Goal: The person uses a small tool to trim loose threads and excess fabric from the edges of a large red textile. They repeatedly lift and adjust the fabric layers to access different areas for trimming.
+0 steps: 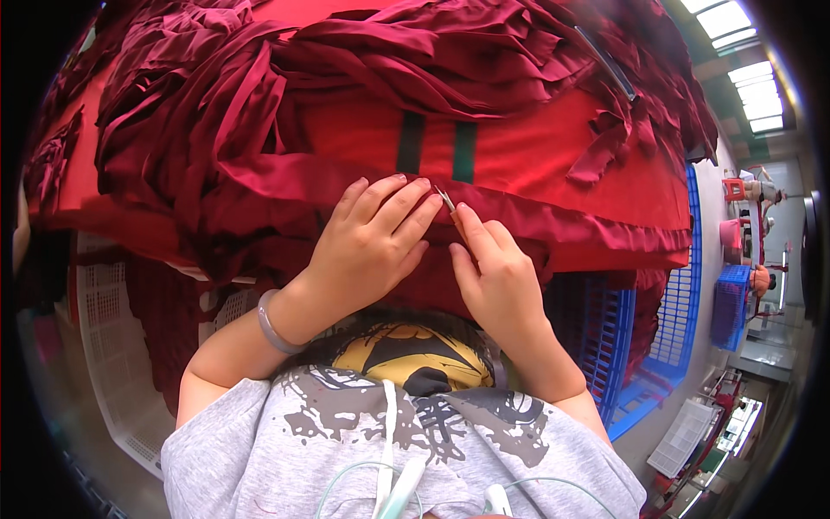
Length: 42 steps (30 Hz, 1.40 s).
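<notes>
A long strip of shiny maroon fabric (562, 212) runs along the near edge of the red-covered table. On it lies my left hand (373, 233), fingers stretched out and pressing the cloth down flat. Just beside those fingertips, my right hand (497, 264) is closed round a small tool (456, 221) with a brown handle and a thin, forked metal tip. The tip points away from me, at the strip next to my left fingers. Part of the handle is hidden in my right hand.
Heaped maroon fabric (415, 56) covers the far part of the table, with a dark, narrow flat object (605, 62) on it at the right. Below the table edge stand a white plastic basket (104, 329) on the left and a blue plastic crate (683, 303) on the right.
</notes>
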Motion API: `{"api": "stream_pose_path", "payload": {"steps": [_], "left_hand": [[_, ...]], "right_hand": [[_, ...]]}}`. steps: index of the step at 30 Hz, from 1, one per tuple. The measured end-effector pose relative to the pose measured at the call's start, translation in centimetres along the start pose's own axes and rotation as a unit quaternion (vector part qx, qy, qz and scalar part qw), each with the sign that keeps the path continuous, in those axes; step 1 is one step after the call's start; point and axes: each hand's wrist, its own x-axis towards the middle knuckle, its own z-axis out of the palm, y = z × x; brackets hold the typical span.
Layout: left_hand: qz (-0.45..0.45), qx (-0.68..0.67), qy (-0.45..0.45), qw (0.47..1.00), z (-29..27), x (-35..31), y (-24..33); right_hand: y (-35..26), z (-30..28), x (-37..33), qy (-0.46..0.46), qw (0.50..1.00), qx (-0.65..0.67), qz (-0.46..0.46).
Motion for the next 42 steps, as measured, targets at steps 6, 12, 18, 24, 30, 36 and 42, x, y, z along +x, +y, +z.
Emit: {"api": "stream_pose_path", "payload": {"steps": [6,12,18,24,30,36,42], "left_hand": [[-0.007,0.009,0.004,1.0,0.4,0.1,0.1],[0.001,0.02,0.022,1.0,0.6,0.5,0.2],[-0.002,0.032,0.035,0.999,0.5,0.8,0.3],[0.007,0.044,0.039,0.998,0.6,1.0,0.3],[-0.015,0.034,0.017,0.999,0.3,0.9,0.6],[-0.02,0.001,0.016,1.0,0.0,0.5,0.4],[-0.001,-0.047,0.032,0.998,0.0,0.2,-0.7]], "right_hand": [[-0.5,-0.3,-0.2,-0.011,0.998,-0.061,0.012],[-1.2,-0.8,0.0,-0.032,0.995,-0.091,0.013],[-1.1,-0.5,0.1,-0.002,0.989,-0.144,-0.021],[-0.7,0.4,1.2,0.044,0.993,-0.11,-0.003],[0.0,2.0,1.8,0.171,0.981,-0.087,0.027],[0.1,0.0,1.7,0.135,0.991,-0.013,0.013],[-1.1,0.3,0.4,0.047,0.998,-0.045,-0.022]]}}
